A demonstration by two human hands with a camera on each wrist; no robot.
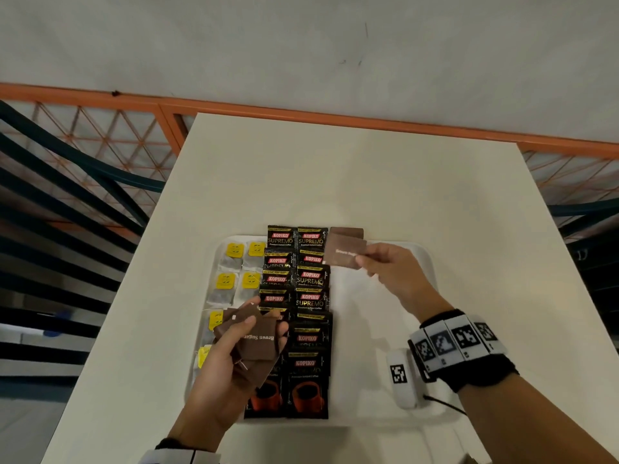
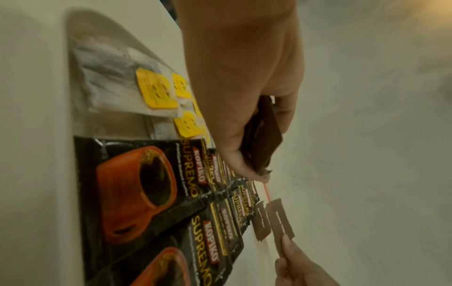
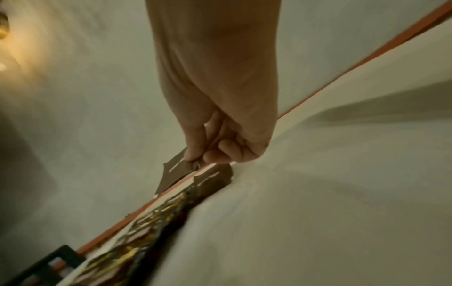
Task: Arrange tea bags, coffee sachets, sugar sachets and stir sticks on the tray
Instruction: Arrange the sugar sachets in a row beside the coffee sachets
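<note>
Head view gives the whole layout: white tray (image 1: 432,259) on a pale desk (image 1: 301,169), tea bags (image 1: 234,259) with yellow tags down the tray's left side, two overlapping columns of black coffee sachets (image 1: 310,279) down the middle, one brown sugar sachet (image 1: 346,233) lying flat at the far end just right of the coffee.

Right hand (image 1: 392,266) up over that far end, thumb and fingers (image 1: 363,261) pinching a single sugar sachet (image 1: 345,254) by its near edge, held above the one already lying there. Left hand (image 1: 231,360) low over the near-left of the tray, fingers curled round a fanned bunch of sugar sachets (image 1: 259,339), "Brown Sugar" readable on the top one.

Left wrist view adds a close look at the coffee sachets (image 2: 146,183) with their orange cup print and the tea bags (image 2: 156,92) behind, plus the left hand (image 2: 239,87) from behind with the bunch (image 2: 264,139) only edge-on. Also catches the right hand's fingers (image 2: 288,243) holding its sachet (image 2: 280,220) next to the flat one (image 2: 261,222).

Right wrist view shows the pinch side-on: right hand (image 3: 220,116), sachet (image 3: 173,174) clear of the lying sachet (image 3: 215,177) below.

Hard to count the sachets in the left hand. Nearest tea bags mostly hidden under that hand. Both wrist views soft and dim.

Beyond the desk: grey floor, an orange railing (image 1: 335,112) with mesh, dark slats on the left. Marker-covered wristband (image 1: 459,339) on the right wrist.
</note>
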